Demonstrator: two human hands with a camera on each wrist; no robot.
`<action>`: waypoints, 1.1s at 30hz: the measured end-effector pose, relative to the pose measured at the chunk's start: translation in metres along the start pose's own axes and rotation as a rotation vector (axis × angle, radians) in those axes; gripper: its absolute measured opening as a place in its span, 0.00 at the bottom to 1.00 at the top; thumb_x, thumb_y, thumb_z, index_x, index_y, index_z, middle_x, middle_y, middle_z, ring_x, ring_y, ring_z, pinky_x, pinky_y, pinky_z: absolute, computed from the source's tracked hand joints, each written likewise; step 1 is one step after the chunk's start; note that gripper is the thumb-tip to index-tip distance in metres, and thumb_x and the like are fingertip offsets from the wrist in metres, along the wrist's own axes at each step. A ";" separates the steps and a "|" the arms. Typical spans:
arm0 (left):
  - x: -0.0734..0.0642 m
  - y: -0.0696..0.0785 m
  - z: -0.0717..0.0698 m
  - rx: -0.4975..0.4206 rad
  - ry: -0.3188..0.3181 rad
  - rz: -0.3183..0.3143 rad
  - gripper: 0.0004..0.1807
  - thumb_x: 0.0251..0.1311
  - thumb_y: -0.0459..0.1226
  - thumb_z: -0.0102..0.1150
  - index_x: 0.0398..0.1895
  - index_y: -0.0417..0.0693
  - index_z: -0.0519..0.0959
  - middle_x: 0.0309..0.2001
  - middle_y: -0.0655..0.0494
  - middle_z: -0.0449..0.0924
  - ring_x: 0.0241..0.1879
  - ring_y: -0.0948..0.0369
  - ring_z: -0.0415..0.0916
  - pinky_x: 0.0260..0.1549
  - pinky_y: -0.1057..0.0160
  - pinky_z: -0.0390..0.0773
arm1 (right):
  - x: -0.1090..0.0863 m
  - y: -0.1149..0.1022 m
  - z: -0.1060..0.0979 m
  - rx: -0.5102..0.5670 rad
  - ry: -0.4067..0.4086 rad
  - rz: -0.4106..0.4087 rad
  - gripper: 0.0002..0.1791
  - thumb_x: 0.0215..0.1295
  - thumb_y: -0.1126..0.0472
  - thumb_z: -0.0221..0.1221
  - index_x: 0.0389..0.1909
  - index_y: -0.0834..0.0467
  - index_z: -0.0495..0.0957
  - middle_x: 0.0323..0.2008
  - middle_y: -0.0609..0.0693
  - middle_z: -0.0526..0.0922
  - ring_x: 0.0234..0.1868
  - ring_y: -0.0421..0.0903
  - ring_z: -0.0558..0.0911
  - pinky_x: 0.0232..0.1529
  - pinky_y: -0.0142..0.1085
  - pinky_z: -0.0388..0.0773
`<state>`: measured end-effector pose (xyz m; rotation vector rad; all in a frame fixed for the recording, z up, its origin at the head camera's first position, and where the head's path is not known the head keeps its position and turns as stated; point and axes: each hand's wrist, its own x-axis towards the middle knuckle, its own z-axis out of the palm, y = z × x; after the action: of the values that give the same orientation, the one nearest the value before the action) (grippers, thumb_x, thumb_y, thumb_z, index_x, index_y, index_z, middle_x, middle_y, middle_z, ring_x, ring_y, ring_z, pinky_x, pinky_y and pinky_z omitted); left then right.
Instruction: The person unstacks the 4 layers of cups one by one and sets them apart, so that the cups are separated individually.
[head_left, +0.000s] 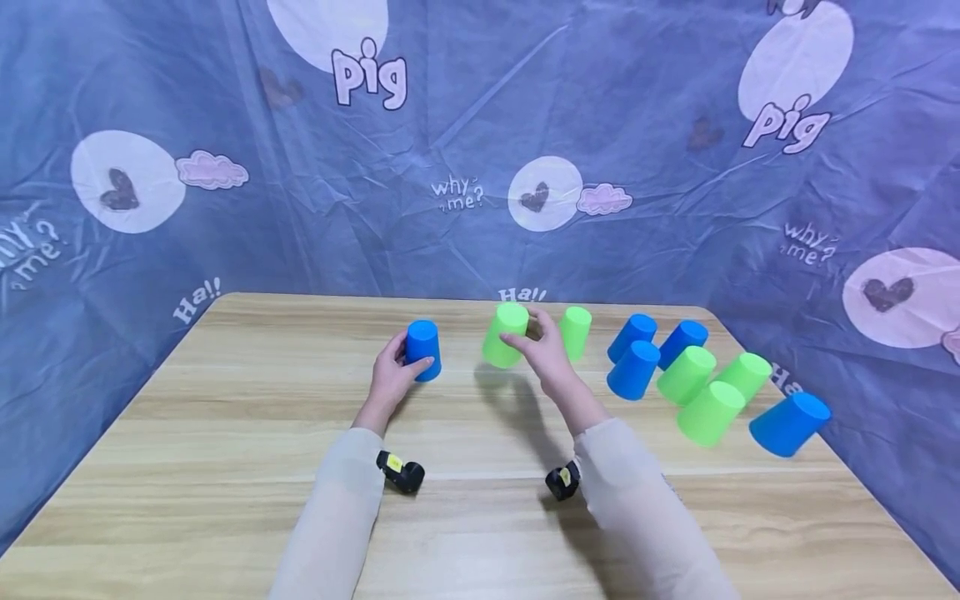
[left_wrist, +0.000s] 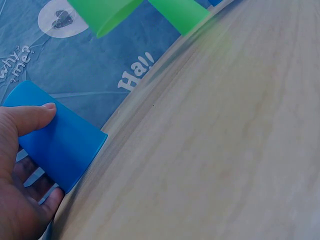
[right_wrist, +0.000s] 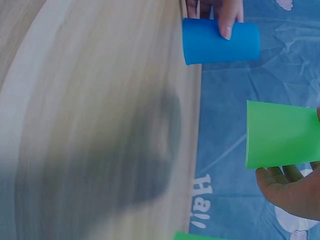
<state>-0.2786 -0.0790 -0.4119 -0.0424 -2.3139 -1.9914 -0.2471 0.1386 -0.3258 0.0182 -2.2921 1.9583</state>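
Observation:
My left hand [head_left: 392, 379] grips a blue cup [head_left: 424, 350] that stands upside down on the table, thumb across its near side. In the left wrist view the thumb lies on the blue cup [left_wrist: 60, 137] and the other fingers pass behind it. My right hand [head_left: 549, 354] holds a green cup [head_left: 506, 335], also upside down, to the right of the blue one. That green cup [right_wrist: 282, 134] is raised off the table in the right wrist view. Just beyond the right hand a second green cup [head_left: 576, 333] stands upside down.
To the right stand several more upturned cups: a blue cup [head_left: 633, 371] among others at the back, a green cup [head_left: 711, 412] in a group, and a lone blue cup [head_left: 791, 424] near the right edge. A printed blue cloth [head_left: 465, 125] hangs behind the wooden table [head_left: 225, 433].

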 end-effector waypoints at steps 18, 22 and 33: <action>-0.001 0.000 -0.001 0.005 -0.004 -0.001 0.36 0.51 0.36 0.59 0.63 0.44 0.55 0.61 0.44 0.55 0.59 0.50 0.53 0.54 0.54 0.57 | -0.021 0.005 -0.067 -0.099 0.035 0.034 0.34 0.53 0.62 0.59 0.60 0.60 0.56 0.54 0.60 0.64 0.56 0.53 0.63 0.52 0.44 0.62; -0.001 0.000 0.000 0.003 -0.001 0.001 0.36 0.51 0.36 0.59 0.63 0.44 0.55 0.61 0.44 0.55 0.59 0.50 0.54 0.54 0.54 0.57 | -0.025 0.010 -0.078 -0.119 0.058 0.032 0.34 0.53 0.61 0.60 0.60 0.61 0.57 0.54 0.61 0.64 0.55 0.53 0.63 0.52 0.44 0.62; 0.000 -0.002 0.000 0.001 0.004 0.007 0.36 0.50 0.36 0.60 0.63 0.45 0.56 0.60 0.45 0.56 0.58 0.50 0.55 0.54 0.54 0.58 | -0.035 0.023 -0.099 -0.149 0.109 0.047 0.34 0.53 0.62 0.59 0.60 0.63 0.55 0.54 0.64 0.62 0.55 0.55 0.62 0.52 0.45 0.62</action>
<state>-0.2785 -0.0790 -0.4139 -0.0473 -2.3087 -1.9858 -0.2053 0.2372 -0.3372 -0.1543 -2.3797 1.7574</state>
